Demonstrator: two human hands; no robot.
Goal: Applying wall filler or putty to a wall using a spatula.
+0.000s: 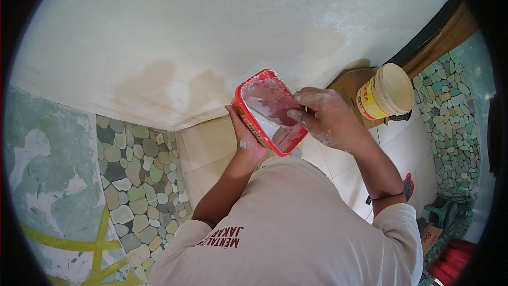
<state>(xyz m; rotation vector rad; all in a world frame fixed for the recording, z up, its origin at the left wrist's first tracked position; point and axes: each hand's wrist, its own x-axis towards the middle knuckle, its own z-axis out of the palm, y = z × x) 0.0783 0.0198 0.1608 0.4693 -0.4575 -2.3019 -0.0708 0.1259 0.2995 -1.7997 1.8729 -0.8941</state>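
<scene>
My left hand (246, 139) supports a red rectangular plastic tub (237, 107) from below and the side, its palm against the tub wall. White paste (263, 122) lies inside, and whitish smears coat the inner walls and rim. Over the tub's right edge reaches my right hand (324, 116), spotted with white paste, its fingers closed in a pinch. Between them seems to be a thin, flat, pinkish piece (283, 110) that dips into the tub; its exact kind is hard to tell. The tub is tilted, with its opening facing me.
A pale wall (211, 32) with damp-looking patches rises ahead. To the right, a white and yellow bucket (373, 98) stands on a brown box (345, 87). Light floor tiles (211, 135) border pebble-patterned flooring (140, 190). Red cloth (454, 262) lies at lower right.
</scene>
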